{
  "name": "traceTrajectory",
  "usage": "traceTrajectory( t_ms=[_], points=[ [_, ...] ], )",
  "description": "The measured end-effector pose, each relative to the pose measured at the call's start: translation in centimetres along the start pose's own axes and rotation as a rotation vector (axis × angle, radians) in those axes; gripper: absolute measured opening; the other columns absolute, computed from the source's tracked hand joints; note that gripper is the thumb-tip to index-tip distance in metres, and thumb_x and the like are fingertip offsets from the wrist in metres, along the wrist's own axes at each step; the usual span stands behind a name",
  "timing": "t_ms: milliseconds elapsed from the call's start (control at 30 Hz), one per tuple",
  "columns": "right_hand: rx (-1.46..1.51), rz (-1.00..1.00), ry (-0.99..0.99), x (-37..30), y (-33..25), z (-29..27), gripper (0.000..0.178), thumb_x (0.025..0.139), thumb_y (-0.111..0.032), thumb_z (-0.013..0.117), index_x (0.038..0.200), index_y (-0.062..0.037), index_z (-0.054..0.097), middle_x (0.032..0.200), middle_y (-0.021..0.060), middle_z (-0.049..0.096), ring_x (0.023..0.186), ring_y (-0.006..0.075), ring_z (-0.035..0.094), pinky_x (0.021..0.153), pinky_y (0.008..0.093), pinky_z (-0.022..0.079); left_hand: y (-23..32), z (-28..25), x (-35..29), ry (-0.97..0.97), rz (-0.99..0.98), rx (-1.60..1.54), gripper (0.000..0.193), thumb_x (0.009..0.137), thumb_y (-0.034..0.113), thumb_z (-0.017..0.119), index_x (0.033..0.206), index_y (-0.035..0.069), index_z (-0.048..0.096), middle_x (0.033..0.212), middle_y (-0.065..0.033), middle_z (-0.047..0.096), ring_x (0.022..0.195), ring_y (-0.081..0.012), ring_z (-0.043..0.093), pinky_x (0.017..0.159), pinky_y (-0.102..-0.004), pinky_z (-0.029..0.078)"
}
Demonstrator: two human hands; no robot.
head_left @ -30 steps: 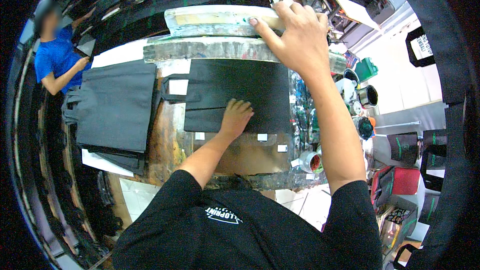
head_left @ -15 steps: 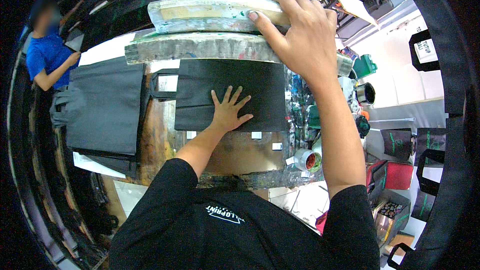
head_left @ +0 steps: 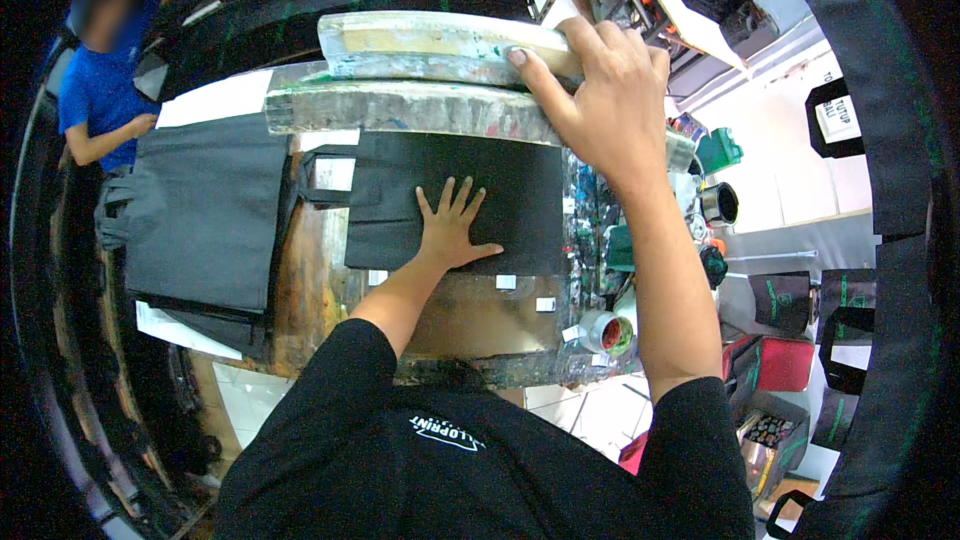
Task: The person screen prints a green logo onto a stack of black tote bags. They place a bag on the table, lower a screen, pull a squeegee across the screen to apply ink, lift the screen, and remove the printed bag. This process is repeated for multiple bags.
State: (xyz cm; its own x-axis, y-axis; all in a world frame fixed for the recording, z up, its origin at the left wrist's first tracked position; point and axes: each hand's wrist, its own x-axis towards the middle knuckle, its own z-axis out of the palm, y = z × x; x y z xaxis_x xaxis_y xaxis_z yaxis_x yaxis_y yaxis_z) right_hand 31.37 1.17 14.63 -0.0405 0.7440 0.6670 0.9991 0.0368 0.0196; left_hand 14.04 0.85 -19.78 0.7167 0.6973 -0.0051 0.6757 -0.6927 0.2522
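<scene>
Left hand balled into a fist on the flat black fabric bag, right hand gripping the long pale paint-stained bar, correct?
Not the fist: in the head view, the left hand lies open, fingers spread, on the flat black fabric bag. The right hand grips the long pale paint-stained bar.

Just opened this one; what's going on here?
A person's left hand lies spread on a black fabric bag on the worktable. Their right hand has its grip on the right end of a long, stained pale bar, above a grey beam. More black bags lie at the left; beyond them stands a co-worker in blue.
</scene>
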Motion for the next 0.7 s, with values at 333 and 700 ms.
traceTrajectory(
  t_ms=[333,700],
  points=[
    [0.016,0.026,0.01,0.2,0.0,0.1,0.053,0.092,-0.062,0.067,0.098,-0.0096,0.071,0.091,0.0135,0.068,0.095,0.0333,0.065,0.088,0.0526,0.04,-3.3,1.2,0.8,-0.02,0.094,-0.232,0.063,0.1,0.058,0.06,0.149,0.018,0.061,0.163,-0.0063,0.049,0.156,-0.03,0.035,0.131,-0.0595,0.016],
    [-0.023,0.011,0.001,0.2,0.4,-0.2,0.054,0.092,-0.059,0.071,0.104,-0.0066,0.074,0.086,0.0115,0.065,0.089,0.0301,0.062,0.083,0.0461,0.038,-2.2,2.9,3.8,-0.044,0.441,0.05,0.068,0.105,0.066,0.043,0.161,0.028,0.047,0.172,0.0011,0.038,0.161,-0.0264,0.027,0.131,-0.0614,0.008]
  ],
)
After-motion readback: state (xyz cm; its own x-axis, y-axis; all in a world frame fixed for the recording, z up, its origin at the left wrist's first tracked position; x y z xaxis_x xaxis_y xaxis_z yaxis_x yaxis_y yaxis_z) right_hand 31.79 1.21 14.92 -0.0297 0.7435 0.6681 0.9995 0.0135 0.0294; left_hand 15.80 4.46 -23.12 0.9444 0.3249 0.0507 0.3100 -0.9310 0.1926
